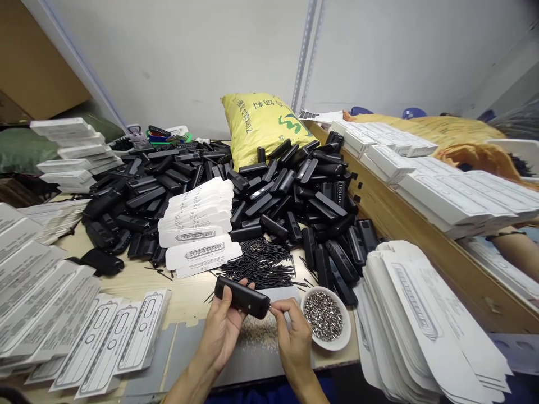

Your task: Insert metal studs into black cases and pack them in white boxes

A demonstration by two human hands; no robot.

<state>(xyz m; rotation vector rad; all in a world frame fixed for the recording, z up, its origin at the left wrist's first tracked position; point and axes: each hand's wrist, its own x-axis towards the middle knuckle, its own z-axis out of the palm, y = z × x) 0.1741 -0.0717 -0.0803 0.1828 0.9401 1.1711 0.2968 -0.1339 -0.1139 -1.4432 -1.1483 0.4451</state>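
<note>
In my left hand (pixel 227 328) is a black oblong plastic device (pixel 242 297), tilted down to the right with the thumb on top. The fingers of my right hand (pixel 292 331) are pinched together at its right end. A tiny bit shows at those fingertips, too small to name. Close by on the right stands a white bowl (pixel 346 331) of small shiny metal pieces (pixel 323 315). Just behind the device lies a heap of thin black sticks (pixel 267 264). Beneath my hands, brownish crumbs (pixel 259 331) are scattered over a grey sheet (pixel 248 365).
Many similar black devices (pixel 138 199) are piled across the table, before a yellow sack (pixel 263 129). Flat printed cartons (pixel 197 224) lie on the pile. White boxes (pixel 33 303) stand at left; a carton stack (pixel 421 314) and a wooden ledge (pixel 421 241) with boxes border the right. Another person's arm (pixel 520 252) shows there.
</note>
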